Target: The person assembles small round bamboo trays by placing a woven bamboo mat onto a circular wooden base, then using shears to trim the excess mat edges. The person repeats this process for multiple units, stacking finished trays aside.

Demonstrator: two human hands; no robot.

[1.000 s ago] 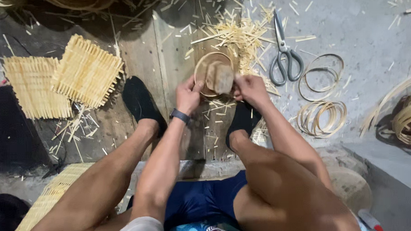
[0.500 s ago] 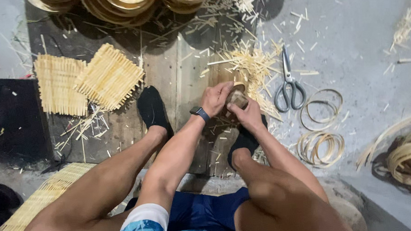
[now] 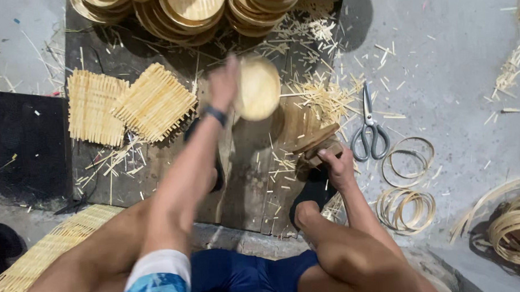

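Note:
My left hand [image 3: 223, 84] is raised and stretched forward, blurred by motion, holding a small round woven bamboo tray [image 3: 259, 87] above the wooden board [image 3: 249, 169]. It is close to the stacks of round bamboo trays [image 3: 198, 13] at the far edge. My right hand [image 3: 336, 163] rests low by my right foot, fingers closed on a wooden block [image 3: 316, 143] that stands on the board. A dark band sits on my left wrist. Both my legs reach onto the board.
Two square woven mats [image 3: 97, 105] [image 3: 154, 101] lie at the left of the board. Scissors [image 3: 370, 130] and bamboo rings [image 3: 407, 158] [image 3: 406, 210] lie on the concrete at right, with strip coils [image 3: 516, 226] further right. Bamboo offcuts [image 3: 327, 97] litter the board.
My left hand has lifted the round tray away from the block and carried it forward toward the stacks. My right hand stayed down on the wooden block. The view has tilted forward.

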